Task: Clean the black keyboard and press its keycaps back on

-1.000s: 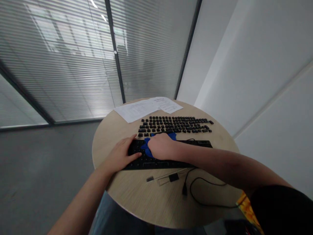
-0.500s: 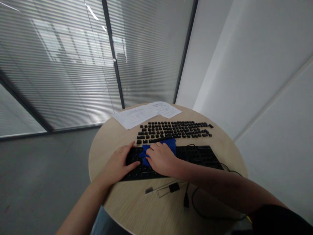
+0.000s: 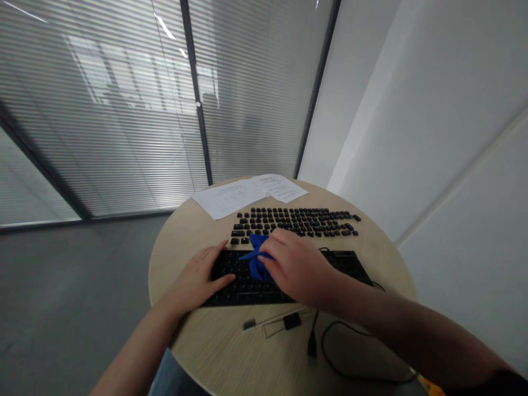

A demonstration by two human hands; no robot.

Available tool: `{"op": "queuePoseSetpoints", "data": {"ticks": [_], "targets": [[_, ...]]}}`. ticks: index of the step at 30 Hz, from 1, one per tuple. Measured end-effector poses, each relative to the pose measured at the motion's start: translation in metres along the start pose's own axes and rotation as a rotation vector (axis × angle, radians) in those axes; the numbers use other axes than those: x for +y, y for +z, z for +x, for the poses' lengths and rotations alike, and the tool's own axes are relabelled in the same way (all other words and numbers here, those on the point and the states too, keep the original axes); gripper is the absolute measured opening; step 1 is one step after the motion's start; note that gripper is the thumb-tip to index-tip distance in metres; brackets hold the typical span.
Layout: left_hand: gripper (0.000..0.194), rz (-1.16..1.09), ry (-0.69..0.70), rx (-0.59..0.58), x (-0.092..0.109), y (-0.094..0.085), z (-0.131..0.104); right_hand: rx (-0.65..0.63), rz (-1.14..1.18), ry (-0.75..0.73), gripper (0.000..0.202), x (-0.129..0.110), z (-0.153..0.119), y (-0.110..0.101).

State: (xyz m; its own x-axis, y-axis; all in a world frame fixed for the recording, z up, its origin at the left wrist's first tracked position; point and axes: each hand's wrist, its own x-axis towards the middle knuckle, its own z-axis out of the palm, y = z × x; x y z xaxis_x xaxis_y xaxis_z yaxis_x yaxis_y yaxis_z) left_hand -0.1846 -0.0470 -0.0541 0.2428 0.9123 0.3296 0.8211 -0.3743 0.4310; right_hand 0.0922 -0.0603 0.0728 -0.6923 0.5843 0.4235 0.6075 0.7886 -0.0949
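A black keyboard base [image 3: 247, 297] with its keycaps off lies across the round table. On its left end rests my left hand [image 3: 202, 278], thumb and fingers spread over the edge. My right hand [image 3: 297, 264] grips a bunched blue cloth [image 3: 258, 264] above the left-middle part of the base; whether the cloth touches the base I cannot tell. Beyond the base, loose black keycaps [image 3: 284, 220] are laid out in rows. My right hand and forearm hide part of the base.
Printed sheets [image 3: 231, 198] lie at the far side of the wooden table [image 3: 173, 247]. Nearer me are a small brush [image 3: 249, 324], a wire tool with a black handle [image 3: 292, 320] and a USB plug [image 3: 312, 345] on a black cable [image 3: 342, 374]. A white wall [image 3: 454, 137] stands to the right.
My right hand has lifted and shifted right, gathering the blue cloth that lay spread under it into a bunch. My left hand stays on the keyboard base.
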Motion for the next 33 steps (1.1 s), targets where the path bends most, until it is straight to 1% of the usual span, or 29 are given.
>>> {"op": "queuePoseSetpoints", "data": {"ticks": [2, 5, 7, 8, 9, 10, 11, 14, 15, 16, 17, 18, 20, 22, 24, 26, 28, 30, 33], "targets": [[0.082, 0.003, -0.008, -0.016, 0.001, 0.000, -0.001, 0.104, 0.038, 0.061, 0.019, 0.017, -0.005, -0.026], [0.083, -0.009, -0.009, -0.027, 0.005, -0.002, -0.001, 0.279, 0.014, 0.139, 0.021, 0.055, -0.017, -0.069], [0.082, -0.016, -0.009, -0.027, 0.007, -0.002, 0.000, 0.338, -0.005, 0.194, 0.020, 0.078, -0.025, -0.087], [0.082, -0.018, -0.010, -0.026, 0.008, -0.002, 0.000, 0.322, 0.001, 0.208, 0.021, 0.087, -0.029, -0.091], [0.082, -0.019, -0.009, -0.023, 0.008, -0.002, 0.000, 0.277, 0.014, 0.208, 0.022, 0.093, -0.034, -0.089], [0.082, -0.021, -0.007, -0.020, 0.008, -0.002, 0.000, 0.203, 0.033, 0.191, 0.022, 0.096, -0.038, -0.084], [0.081, -0.023, -0.003, -0.015, 0.008, -0.002, 0.000, 0.102, 0.055, 0.162, 0.021, 0.098, -0.043, -0.074], [0.080, -0.023, 0.008, 0.000, 0.008, -0.001, -0.001, -0.232, 0.089, 0.063, 0.015, 0.092, -0.059, -0.032], [0.079, -0.022, 0.010, 0.000, 0.008, -0.001, -0.001, -0.304, 0.089, 0.046, 0.013, 0.090, -0.064, -0.020], [0.079, -0.021, 0.010, -0.004, 0.009, -0.001, -0.001, -0.339, 0.090, 0.047, 0.012, 0.088, -0.067, -0.009], [0.079, -0.022, 0.010, -0.009, 0.010, -0.001, -0.001, -0.331, 0.095, 0.064, 0.011, 0.087, -0.070, -0.003], [0.079, -0.024, 0.010, -0.016, 0.011, -0.002, -0.001, -0.283, 0.109, 0.094, 0.011, 0.086, -0.071, 0.001], [0.078, -0.029, 0.013, -0.020, 0.013, -0.003, -0.001, -0.125, 0.175, 0.192, 0.013, 0.086, -0.068, 0.000], [0.077, -0.033, 0.017, -0.014, 0.015, -0.003, -0.001, -0.017, 0.286, 0.329, 0.018, 0.086, -0.059, -0.007], [0.077, -0.033, 0.017, -0.011, 0.016, -0.003, -0.001, -0.012, 0.416, 0.459, 0.026, 0.084, -0.045, -0.009], [0.076, -0.034, 0.014, -0.010, 0.016, -0.004, -0.002, -0.063, 0.519, 0.515, 0.031, 0.078, -0.029, -0.003], [0.076, -0.037, 0.016, -0.008, 0.016, -0.004, -0.002, -0.120, 0.556, 0.488, 0.030, 0.071, -0.013, 0.013], [0.075, -0.042, 0.025, -0.004, 0.017, -0.004, -0.002, -0.158, 0.513, 0.418, 0.026, 0.064, 0.001, 0.033], [0.076, -0.042, 0.031, 0.002, 0.017, -0.004, -0.002, -0.171, 0.362, 0.231, 0.017, 0.060, 0.012, 0.059]]}}
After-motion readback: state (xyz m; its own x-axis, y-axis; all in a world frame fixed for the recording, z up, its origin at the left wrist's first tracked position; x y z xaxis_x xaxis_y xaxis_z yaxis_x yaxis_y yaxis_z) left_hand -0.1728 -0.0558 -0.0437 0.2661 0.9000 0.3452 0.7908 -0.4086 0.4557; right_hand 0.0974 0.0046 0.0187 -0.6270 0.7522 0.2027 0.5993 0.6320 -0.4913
